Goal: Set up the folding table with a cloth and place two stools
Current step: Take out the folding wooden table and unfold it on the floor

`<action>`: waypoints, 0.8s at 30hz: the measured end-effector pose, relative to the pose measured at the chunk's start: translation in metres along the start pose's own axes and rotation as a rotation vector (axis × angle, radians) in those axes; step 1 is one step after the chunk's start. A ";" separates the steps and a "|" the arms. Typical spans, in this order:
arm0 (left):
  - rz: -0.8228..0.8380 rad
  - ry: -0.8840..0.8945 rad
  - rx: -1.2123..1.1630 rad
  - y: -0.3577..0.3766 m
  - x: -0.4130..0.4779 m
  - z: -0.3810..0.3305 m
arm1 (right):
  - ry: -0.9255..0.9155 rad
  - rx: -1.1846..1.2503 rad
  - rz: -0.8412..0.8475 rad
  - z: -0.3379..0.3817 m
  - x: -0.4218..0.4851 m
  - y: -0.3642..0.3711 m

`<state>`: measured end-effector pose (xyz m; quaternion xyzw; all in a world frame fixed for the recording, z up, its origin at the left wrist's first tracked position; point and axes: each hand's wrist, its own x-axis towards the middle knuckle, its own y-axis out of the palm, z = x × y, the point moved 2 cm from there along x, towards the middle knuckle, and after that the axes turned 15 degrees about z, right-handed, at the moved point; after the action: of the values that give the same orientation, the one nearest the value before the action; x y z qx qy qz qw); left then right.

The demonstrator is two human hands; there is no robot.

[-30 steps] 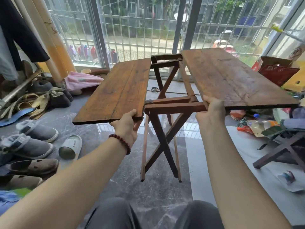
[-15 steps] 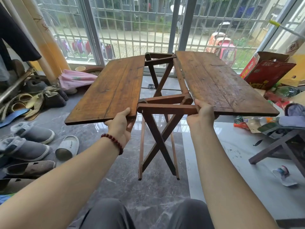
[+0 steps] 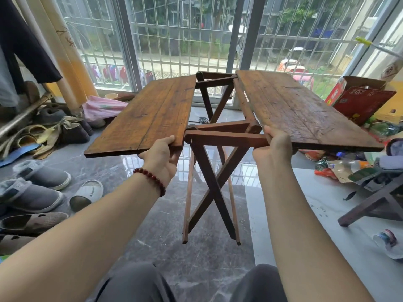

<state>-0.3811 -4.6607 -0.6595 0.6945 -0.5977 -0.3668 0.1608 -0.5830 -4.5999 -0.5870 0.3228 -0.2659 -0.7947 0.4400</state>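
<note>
A brown wooden folding table stands on crossed legs (image 3: pixel 209 188) in front of me, its two top leaves spread apart with a gap over the frame. My left hand (image 3: pixel 161 155) grips the near edge of the left leaf (image 3: pixel 148 118). My right hand (image 3: pixel 274 149) grips the near inner corner of the right leaf (image 3: pixel 301 112). Both leaves lie nearly level. A dark wooden stool (image 3: pixel 379 199) shows partly at the right edge. A pink cloth (image 3: pixel 100 107) lies on the floor by the window.
Several slippers and shoes (image 3: pixel 32 188) crowd the floor at left. A red cardboard box (image 3: pixel 359 101), bottles and wrappers (image 3: pixel 340 166) lie at right. A barred glass door (image 3: pixel 185 40) closes the far side. Dark marble floor (image 3: pixel 152 236) lies under the table.
The two leaves have drawn closer together and settled flatter over the frame. Both hands keep their hold and have moved slightly inward.
</note>
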 end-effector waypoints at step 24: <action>-0.126 -0.193 0.054 0.003 -0.021 -0.033 | 0.154 0.004 -0.180 0.003 -0.001 0.005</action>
<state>-0.3602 -4.6485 -0.6287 0.6964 -0.5751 -0.4250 0.0606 -0.5820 -4.6015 -0.5811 0.4063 -0.2027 -0.8033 0.3854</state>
